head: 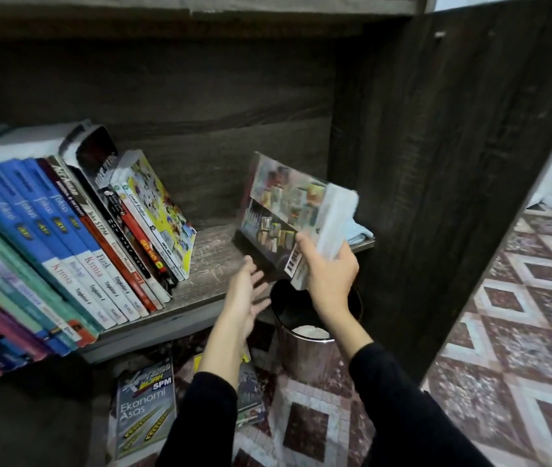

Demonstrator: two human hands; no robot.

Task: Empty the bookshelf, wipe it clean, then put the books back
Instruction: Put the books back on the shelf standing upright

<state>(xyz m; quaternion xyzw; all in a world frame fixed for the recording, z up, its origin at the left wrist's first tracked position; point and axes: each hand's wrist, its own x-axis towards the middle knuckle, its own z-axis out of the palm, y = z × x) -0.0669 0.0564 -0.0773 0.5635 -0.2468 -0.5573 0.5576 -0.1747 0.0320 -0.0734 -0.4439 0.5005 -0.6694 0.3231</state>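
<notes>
My right hand [330, 269] grips a thick paperback [284, 210] with a glossy, colourful cover, held upright over the right end of the dark wooden shelf board [215, 261]. My left hand [246, 291] is spread, palm up, just below and left of the book's lower corner, touching nothing that I can make out. A row of books [75, 230] leans to the left on the shelf; blue and white spines sit at its left and a comic with a yellow cover [160, 210] at its right end. A light blue cloth [357, 230] lies on the shelf behind the held book.
A shiny metal bin [308, 352] with something white inside stands on the floor under my hands. An "Ekonomi Asas" book [146, 406] and another book [251, 392] lie on the patterned tile floor. The shelf's dark side panel [436, 197] rises on the right.
</notes>
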